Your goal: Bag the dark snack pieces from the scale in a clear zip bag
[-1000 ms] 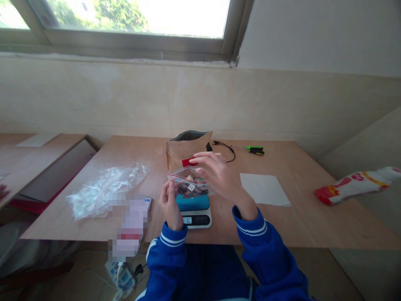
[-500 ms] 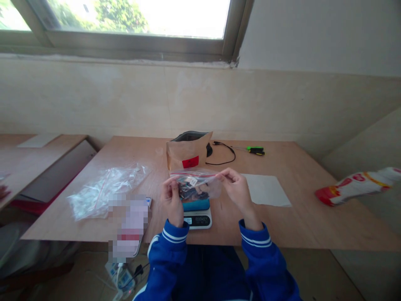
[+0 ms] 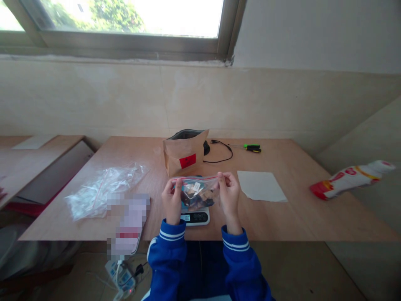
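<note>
A clear zip bag with a red seal strip hangs between my hands, upright, holding small dark and tan pieces and a white label. My left hand pinches its upper left corner, thumb in front. At the upper right corner, my right hand grips the bag between thumb and fingers. Behind and below the bag is a white digital scale with a lit display; the bag hides most of its blue top. Just beyond stands an open brown paper pouch with a red label.
Clear plastic bags lie at the left, near a phone at the front edge. A black cable and screwdrivers are at the back. White paper lies right of centre, and a red-and-white bottle farther right.
My right hand has moved left and turned more upright on the bag's corner. The bag now hangs slightly lower and flatter toward me, over the scale. My left hand keeps its pinch.
</note>
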`<state>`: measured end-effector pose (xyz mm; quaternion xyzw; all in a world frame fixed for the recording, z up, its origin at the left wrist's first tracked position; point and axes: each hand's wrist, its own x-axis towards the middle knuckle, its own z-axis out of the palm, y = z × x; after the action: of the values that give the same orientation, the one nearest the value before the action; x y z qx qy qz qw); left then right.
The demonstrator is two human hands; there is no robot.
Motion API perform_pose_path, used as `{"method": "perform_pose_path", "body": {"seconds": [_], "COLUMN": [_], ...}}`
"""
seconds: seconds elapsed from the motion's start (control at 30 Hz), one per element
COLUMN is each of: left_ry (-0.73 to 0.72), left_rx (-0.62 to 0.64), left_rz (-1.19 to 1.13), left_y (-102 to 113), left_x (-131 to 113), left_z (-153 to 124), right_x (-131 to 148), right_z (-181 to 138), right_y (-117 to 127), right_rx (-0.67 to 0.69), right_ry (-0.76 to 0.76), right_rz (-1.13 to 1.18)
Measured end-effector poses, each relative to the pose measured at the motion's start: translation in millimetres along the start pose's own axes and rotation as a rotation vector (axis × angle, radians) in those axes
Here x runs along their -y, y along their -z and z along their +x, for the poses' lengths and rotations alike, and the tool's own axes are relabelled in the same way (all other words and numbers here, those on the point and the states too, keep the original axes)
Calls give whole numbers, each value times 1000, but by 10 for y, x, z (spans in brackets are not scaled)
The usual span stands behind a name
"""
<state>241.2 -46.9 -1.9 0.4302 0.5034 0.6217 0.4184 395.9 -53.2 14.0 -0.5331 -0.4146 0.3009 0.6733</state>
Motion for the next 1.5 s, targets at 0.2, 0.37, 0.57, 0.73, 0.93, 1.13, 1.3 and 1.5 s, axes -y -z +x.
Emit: {"method": "perform_pose_path", "body": {"seconds": [0.2, 0.37, 0.57, 0.73, 0.93, 1.13, 1.3, 1.5], "left_ry": [-20, -76, -103, -169, -160, -184, -212, -163], "left_rx": [-103, -164, -95, -43, 100, 109, -75, -124], "left_rz": [38, 144, 252, 273, 221, 193, 197, 36], "left_y": [54, 36, 61, 116, 135, 120, 73, 43], "left_x": [55, 53, 74, 62, -50, -111, -124, -125], "left_z": [-63, -127, -125, -86, 8, -48, -137, -153], "right_x": [-144, -265, -233, -110, 67, 121, 57, -41], "right_z": [-155, -272, -326, -271, -210, -260, -299, -329], "right_y": [248, 390, 488, 458, 396, 370, 353, 353], "right_rx": [384, 425, 410, 394, 332, 249, 230, 250], "right_ry": [-158, -325, -373, -88, -41, 3, -62, -186], "right_rz": [15, 99, -22, -139, -41, -66, 18, 125]}}
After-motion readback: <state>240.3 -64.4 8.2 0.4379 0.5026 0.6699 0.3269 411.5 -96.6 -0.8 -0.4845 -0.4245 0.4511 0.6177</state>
